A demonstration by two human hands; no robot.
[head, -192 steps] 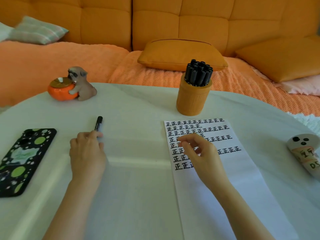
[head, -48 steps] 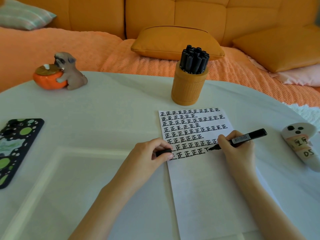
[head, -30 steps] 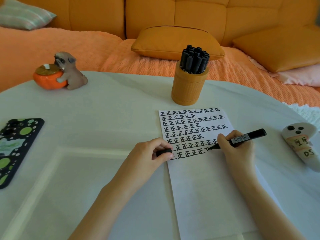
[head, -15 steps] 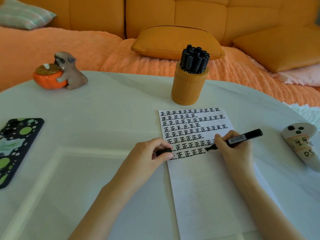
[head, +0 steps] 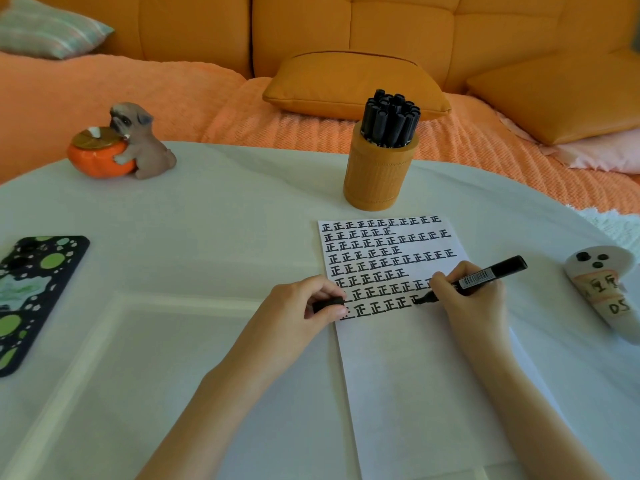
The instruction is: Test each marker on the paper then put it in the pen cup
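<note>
Black ink may smear if your right hand [head: 472, 301], fingers [head: 439, 278] pinching the marker [head: 491, 273] tip-down on the paper [head: 415, 393]'s bottom row, drags over it; your left hand [head: 294, 315]'s fingers curl round the cap [head: 329, 302], and the packed pen cup [head: 379, 181] could tip later.

We read 正 repeated in black, row upon row, across upper part of paper [head: 415, 375]. On marker [head: 485, 277] we see white barcode label, digits too small to read. On ghost figure [head: 602, 289] we make out "DS" in black; handwritten characters above stay unclear.
</note>
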